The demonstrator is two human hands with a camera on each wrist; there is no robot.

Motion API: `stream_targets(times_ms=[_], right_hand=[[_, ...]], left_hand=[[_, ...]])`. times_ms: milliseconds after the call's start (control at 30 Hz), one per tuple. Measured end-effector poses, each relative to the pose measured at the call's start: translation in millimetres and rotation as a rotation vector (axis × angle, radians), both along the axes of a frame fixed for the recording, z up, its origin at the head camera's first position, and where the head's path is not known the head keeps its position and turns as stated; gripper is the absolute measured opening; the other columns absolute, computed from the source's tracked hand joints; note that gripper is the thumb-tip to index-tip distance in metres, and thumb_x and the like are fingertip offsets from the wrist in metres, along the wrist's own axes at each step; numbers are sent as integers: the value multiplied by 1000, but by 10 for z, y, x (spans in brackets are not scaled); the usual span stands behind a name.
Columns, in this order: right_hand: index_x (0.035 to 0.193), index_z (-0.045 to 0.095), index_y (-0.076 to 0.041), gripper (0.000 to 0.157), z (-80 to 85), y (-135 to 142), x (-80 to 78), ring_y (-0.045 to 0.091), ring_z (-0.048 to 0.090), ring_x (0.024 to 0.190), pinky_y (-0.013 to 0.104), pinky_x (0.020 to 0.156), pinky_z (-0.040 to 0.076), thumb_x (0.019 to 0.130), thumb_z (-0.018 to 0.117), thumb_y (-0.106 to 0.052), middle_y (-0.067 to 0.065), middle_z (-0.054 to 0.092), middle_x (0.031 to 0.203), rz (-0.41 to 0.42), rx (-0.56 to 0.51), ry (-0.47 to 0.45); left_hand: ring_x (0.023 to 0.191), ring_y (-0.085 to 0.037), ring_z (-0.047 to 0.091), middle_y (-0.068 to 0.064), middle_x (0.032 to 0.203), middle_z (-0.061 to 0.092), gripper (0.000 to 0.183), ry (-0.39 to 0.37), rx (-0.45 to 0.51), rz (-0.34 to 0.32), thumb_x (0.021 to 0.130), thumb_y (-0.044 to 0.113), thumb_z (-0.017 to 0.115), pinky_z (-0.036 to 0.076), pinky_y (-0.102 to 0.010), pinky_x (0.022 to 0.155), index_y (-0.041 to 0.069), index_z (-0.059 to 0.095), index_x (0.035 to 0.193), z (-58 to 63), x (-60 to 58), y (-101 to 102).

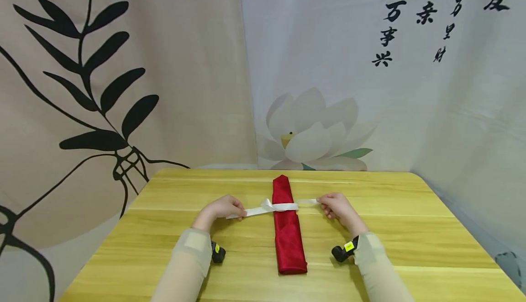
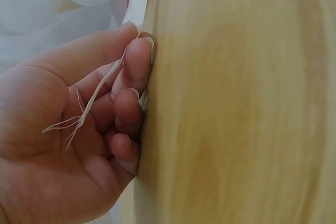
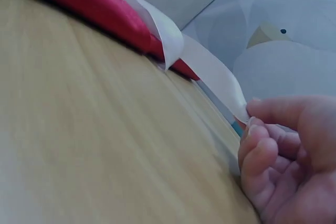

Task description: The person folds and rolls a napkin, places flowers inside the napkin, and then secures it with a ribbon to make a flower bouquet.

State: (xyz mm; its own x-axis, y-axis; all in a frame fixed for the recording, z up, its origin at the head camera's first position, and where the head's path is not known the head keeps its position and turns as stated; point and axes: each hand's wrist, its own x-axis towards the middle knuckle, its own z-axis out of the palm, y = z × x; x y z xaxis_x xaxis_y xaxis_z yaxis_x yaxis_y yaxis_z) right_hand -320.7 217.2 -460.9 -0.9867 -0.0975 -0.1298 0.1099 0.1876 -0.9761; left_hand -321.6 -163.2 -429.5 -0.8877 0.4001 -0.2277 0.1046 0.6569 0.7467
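A long, folded red satin cloth (image 1: 287,242) lies lengthwise on the table, with a white ribbon (image 1: 285,207) wrapped across its upper half. A small loop of ribbon stands up at the cloth's left edge. To the left, my left hand (image 1: 223,207) pinches one ribbon end between thumb and forefinger; in the left wrist view its frayed threads (image 2: 81,121) hang over the palm. On the other side my right hand (image 1: 338,207) pinches the opposite end by its tip. In the right wrist view the ribbon (image 3: 215,80) runs slightly twisted from the cloth (image 3: 105,11) to these fingertips.
The wooden table (image 1: 230,279) has its far edge just beyond the cloth's top. Behind it hangs a pale curtain (image 1: 201,64) printed with dark leaves, a lotus and characters. Black wrist cameras (image 1: 343,251) are strapped to both forearms.
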Motion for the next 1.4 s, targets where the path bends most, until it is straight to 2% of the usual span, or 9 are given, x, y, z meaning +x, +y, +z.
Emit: stream_targets(times_ms=[200,467,633,900,1033,1200,1400], right_hand=[[92,63,9,22,-21,90,27,8,46,50,20,44,40,93,61,-13,3,53,65,-6,31,0],[90,63,7,22,-21,162,114,8,45,50,20,43,39,94,62,-14,3,52,63,10,55,-2],[93,63,7,22,-14,233,159,8,45,50,20,43,40,94,62,-15,3,53,65,43,42,-10],[94,64,6,21,-17,345,219,7,44,48,20,43,41,94,62,-15,3,53,65,47,65,-33],[90,63,6,21,-10,396,250,7,45,48,19,43,41,94,61,-15,3,54,65,69,76,-25],[93,62,8,23,4,487,292,5,45,49,19,43,41,96,60,-15,2,53,66,98,78,-16],[96,61,9,23,24,579,326,5,46,49,19,44,42,96,59,-15,1,54,66,72,69,-44]], left_hand=[[60,-12,49,0,71,65,15,4,5,18,90,19,68,38,-24,56,6,69,83,-16,5,-1],[62,-12,50,-3,74,66,16,19,83,14,91,15,66,41,-25,58,1,66,86,-39,31,-97],[62,-12,47,-4,75,66,16,34,69,17,92,15,65,39,-26,59,1,67,85,-13,82,-152],[61,-11,44,-2,75,65,17,41,34,15,92,17,65,37,-25,57,2,67,85,-7,141,-201],[60,-11,43,-2,76,65,17,31,39,9,92,17,65,36,-25,56,2,67,86,-9,144,-215],[59,-11,43,-1,75,65,16,28,37,1,92,17,65,36,-25,55,2,67,86,-14,141,-239],[59,-11,42,-1,75,65,16,27,24,0,91,18,66,35,-25,55,3,67,85,7,117,-261]])
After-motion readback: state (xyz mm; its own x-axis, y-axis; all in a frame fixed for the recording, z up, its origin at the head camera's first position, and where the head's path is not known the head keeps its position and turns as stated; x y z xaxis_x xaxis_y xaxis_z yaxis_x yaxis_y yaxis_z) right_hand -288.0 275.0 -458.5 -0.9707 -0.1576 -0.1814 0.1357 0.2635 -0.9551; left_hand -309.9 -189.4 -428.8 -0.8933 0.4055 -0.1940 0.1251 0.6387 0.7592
